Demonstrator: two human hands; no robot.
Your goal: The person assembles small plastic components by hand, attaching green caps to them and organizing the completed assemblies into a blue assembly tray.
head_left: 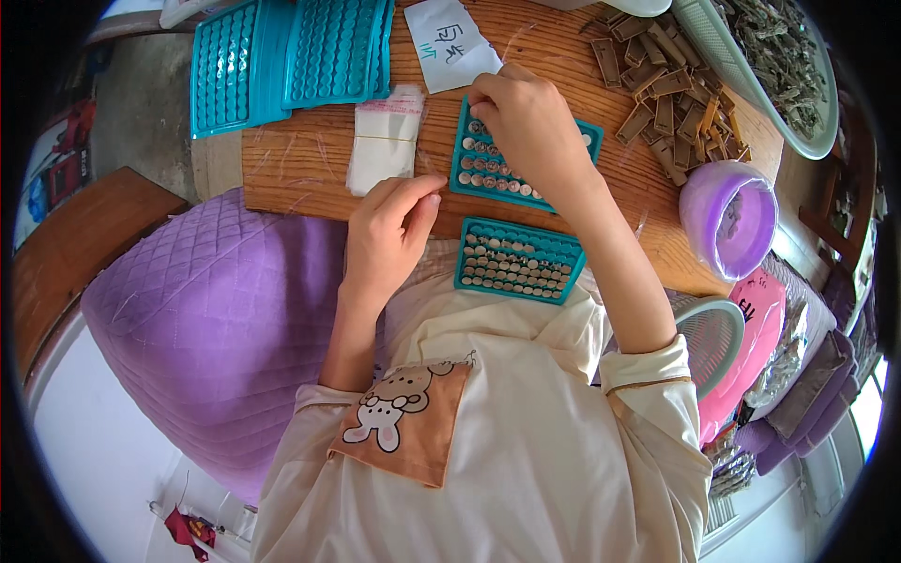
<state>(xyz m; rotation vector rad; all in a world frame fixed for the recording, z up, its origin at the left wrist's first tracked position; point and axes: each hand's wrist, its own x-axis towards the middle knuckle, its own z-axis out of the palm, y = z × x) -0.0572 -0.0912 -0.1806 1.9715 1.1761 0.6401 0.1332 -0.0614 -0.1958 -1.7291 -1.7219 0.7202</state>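
Note:
My right hand (pixel 526 122) reaches over a teal tray (pixel 493 194) on the wooden table, fingertips pinched together at its far left corner. Round, silvery, coin-like pieces fill rows of this tray's pockets, partly hidden by the hand. Whatever the pinch holds is too small to make out. Just left of the tray, my left hand (pixel 383 235) is raised with thumb and index finger brought close together; I cannot see what lies between them. A second teal tray (pixel 566 251), nearer my body at the table's edge, also carries rows of round pieces.
Stacked teal trays (pixel 324 56) and banded clear bags (pixel 383 150) lie left, beside a handwritten paper (pixel 449 47). Brown open-sided pieces (pixel 671 84) are heaped right, near a purple bowl (pixel 694 220) and a pale green basket (pixel 807 145). A purple quilted cover (pixel 216 319) stands at my left.

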